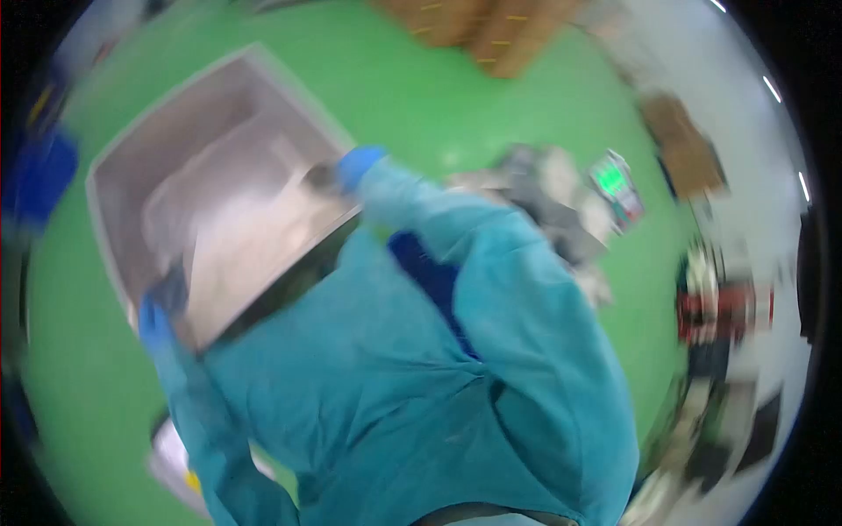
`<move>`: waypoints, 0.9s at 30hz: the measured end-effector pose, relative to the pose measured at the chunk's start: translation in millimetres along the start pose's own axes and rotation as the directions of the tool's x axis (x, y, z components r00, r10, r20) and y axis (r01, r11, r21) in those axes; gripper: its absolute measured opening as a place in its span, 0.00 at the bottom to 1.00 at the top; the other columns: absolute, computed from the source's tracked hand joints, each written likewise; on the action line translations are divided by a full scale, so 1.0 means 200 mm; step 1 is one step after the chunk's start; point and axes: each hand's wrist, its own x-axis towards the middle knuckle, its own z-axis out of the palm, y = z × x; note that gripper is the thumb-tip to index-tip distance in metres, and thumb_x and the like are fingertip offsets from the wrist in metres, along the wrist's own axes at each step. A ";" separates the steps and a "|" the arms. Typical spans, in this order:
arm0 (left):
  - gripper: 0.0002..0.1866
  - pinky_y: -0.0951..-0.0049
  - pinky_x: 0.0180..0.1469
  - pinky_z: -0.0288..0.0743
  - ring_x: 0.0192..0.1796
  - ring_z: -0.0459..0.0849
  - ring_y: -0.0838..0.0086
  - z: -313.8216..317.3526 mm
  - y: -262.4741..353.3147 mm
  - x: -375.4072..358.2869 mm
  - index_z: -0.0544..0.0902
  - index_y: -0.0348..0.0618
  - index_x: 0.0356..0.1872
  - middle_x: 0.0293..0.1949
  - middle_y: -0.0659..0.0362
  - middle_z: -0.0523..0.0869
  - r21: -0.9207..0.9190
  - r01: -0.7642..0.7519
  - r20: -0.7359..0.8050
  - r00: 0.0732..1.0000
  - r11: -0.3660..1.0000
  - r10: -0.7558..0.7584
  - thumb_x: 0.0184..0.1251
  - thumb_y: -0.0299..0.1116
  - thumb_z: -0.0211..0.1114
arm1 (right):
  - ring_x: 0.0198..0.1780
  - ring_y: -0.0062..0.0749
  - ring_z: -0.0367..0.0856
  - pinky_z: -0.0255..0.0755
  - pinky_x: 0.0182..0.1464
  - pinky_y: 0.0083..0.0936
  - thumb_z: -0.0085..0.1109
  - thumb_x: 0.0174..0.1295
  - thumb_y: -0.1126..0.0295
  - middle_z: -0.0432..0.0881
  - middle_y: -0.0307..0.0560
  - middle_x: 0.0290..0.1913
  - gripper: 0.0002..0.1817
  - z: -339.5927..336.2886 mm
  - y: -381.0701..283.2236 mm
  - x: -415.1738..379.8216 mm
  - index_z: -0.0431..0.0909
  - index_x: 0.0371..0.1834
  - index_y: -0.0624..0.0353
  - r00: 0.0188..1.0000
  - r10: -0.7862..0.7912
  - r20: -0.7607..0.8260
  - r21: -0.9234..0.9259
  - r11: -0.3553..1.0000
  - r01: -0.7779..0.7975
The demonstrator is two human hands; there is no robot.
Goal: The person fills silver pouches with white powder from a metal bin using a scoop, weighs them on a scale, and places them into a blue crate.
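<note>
A large pale grey tub (114, 215) tilts in front of me, with whitish material (254, 232) spread over its inside. My left hand (156, 323), in a blue glove, is at the tub's near left side, closed on a dark grey flat piece (173, 287). My right hand (360, 167), also gloved in blue, reaches over the tub's right side. A blurred dark grey lump (321, 178) sits at its fingertips, gripped there. Motion blur smears the fingers of both hands. Teal sleeves and a teal gown (351, 351) cover my arms and lap.
Grey and whitish crumpled pieces (553, 193) lie on the green floor at right, beside a device with a bright green display (614, 180). Brown boxes (487, 31) stand at the back, another carton (682, 145) farther right. A whitish container (171, 460) is at lower left.
</note>
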 end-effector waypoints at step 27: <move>0.08 0.81 0.35 0.70 0.30 0.75 0.82 -0.33 -0.54 0.30 0.82 0.37 0.40 0.28 0.63 0.77 0.490 0.107 -0.133 0.990 0.865 -0.047 0.63 0.19 0.57 | 0.43 0.57 0.80 0.72 0.48 0.48 0.42 0.65 0.54 0.81 0.61 0.41 0.19 1.63 -0.90 1.04 0.69 0.47 0.59 0.772 -0.417 0.480 0.258 0.908 0.330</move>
